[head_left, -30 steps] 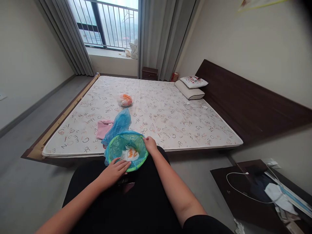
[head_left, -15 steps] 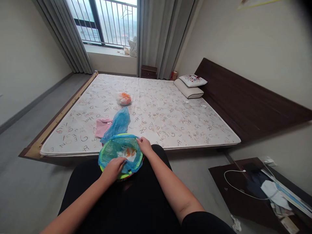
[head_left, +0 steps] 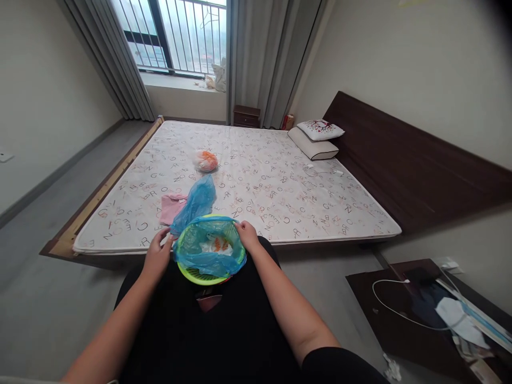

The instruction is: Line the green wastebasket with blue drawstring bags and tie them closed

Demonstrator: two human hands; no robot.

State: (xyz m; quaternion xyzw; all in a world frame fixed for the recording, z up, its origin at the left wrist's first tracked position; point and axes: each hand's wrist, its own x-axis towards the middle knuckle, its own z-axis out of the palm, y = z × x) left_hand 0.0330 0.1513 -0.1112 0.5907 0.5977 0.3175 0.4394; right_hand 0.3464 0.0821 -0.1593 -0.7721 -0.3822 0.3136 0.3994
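Observation:
A small green bin [head_left: 199, 275] rests on my lap, lined with a blue plastic bag [head_left: 208, 255]. White and orange rubbish [head_left: 216, 244] lies inside it. My left hand [head_left: 157, 256] is at the bin's left rim, fingers pinched on the bag's edge. My right hand [head_left: 248, 235] grips the bag's edge at the right rim. Another blue bag [head_left: 195, 201] trails from the bin onto the mattress [head_left: 280, 186].
A pink cloth [head_left: 171, 207] and a tied bag with orange contents [head_left: 205, 160] lie on the mattress. Two pillows [head_left: 316, 140] sit by the dark headboard. A low dark table [head_left: 424, 314] with a white cable and papers stands at right.
My left hand has moved from the bin's near rim round to its left rim, pulling the blue liner outward. The right hand has stayed on the right rim.

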